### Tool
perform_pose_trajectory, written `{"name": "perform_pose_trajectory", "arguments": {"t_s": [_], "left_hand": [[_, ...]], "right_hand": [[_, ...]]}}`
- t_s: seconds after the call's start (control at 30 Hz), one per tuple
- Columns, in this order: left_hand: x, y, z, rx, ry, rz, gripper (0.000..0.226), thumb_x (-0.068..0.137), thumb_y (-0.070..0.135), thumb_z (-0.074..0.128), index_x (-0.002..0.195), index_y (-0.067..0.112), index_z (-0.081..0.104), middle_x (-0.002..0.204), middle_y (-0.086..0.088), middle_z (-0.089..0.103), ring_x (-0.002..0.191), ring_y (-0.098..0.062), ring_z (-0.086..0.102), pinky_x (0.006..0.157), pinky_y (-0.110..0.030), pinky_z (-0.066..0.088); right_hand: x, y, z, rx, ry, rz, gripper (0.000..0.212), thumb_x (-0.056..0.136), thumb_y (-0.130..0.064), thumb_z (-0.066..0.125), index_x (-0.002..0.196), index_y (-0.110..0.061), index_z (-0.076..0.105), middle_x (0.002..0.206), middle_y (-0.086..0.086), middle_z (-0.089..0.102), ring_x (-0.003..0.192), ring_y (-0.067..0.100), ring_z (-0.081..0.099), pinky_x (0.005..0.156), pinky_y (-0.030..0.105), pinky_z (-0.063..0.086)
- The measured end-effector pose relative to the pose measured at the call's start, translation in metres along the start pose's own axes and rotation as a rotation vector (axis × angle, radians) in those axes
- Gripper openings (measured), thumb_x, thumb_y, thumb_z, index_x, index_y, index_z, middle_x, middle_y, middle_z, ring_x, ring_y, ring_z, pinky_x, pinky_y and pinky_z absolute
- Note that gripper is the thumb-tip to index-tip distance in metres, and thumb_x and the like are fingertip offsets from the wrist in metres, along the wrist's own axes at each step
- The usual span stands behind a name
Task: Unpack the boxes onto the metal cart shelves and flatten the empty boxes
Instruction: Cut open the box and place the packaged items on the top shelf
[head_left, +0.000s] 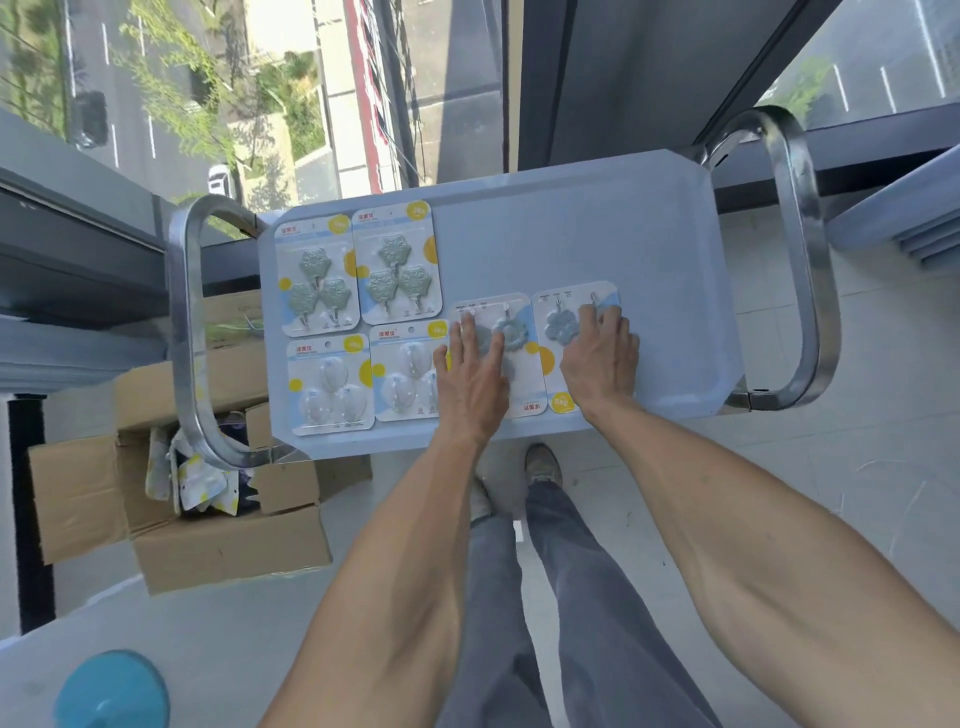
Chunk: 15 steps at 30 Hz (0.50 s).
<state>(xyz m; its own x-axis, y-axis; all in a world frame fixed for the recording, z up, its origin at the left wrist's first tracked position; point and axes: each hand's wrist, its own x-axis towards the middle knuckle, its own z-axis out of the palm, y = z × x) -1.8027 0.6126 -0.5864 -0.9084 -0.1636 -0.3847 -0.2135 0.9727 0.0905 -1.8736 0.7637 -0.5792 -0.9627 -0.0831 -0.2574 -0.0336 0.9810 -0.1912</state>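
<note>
While both hands lie flat on the cart's top shelf, here's how things stand.
Left hand (474, 375): fingers straight and spread, pressing on a hook pack (511, 332) near the shelf's front edge.
Right hand (602, 358): fingers straight, palm down on the neighbouring hook pack (558, 322), the two packs side by side, almost touching.
Pressed packs: pale blue flower-shaped hooks on white cards with yellow dots, turned upside down to the person.
Top shelf (649, 234): pale grey-blue tray with a raised rim and clipped corners; its right end and back right part carry nothing.
Green packs (358, 270): two cards at the back left corner, each with three green flower hooks.
Clear packs (363, 382): two cards at the front left corner, each with three see-through round hooks.
Cart handles (802, 260): shiny metal loops at both ends.
Open box (171, 499): cardboard, flaps up, on the floor left of the cart, with more carded packs jumbled inside.
Room: light tiled floor, glass wall beyond the cart looking down on a street.
Blue object (111, 693): round, blurred, bottom left corner.
</note>
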Motion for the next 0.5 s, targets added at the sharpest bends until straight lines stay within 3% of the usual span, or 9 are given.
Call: {"name": "perform_pose_trajectory", "arguments": {"t_s": [0.23,0.4,0.5], "left_hand": [[-0.034,-0.081,-0.08,0.027,0.158,-0.162,0.056,0.097,0.03,0.044,0.15,0.019,0.031,0.163,-0.023,0.004,0.151,-0.038,0.009,0.115,-0.052,0.02],[-0.107,-0.193,-0.13,-0.002,0.272,-0.329,0.054,0.098,0.033,0.044,0.149,0.02,0.031,0.163,-0.022,0.006,0.151,-0.036,0.01,0.117,-0.049,0.018],[-0.165,-0.252,-0.138,-0.08,0.305,-0.42,0.047,0.097,0.032,0.05,0.141,0.019,0.041,0.162,-0.021,0.012,0.149,-0.035,0.016,0.112,-0.048,0.028]], "right_hand": [[-0.026,-0.106,-0.043,0.074,0.004,-0.118,0.04,0.088,-0.006,0.048,0.128,-0.009,0.049,0.121,0.017,0.049,0.104,0.036,0.051,0.081,0.042,0.039],[-0.095,-0.234,-0.067,0.201,0.066,-0.14,0.045,0.089,-0.008,0.047,0.134,-0.009,0.046,0.126,0.017,0.047,0.107,0.035,0.049,0.084,0.042,0.039],[-0.145,-0.31,-0.063,0.262,0.085,-0.154,0.044,0.09,-0.007,0.048,0.133,-0.009,0.047,0.128,0.016,0.048,0.112,0.034,0.049,0.088,0.043,0.041]]}}
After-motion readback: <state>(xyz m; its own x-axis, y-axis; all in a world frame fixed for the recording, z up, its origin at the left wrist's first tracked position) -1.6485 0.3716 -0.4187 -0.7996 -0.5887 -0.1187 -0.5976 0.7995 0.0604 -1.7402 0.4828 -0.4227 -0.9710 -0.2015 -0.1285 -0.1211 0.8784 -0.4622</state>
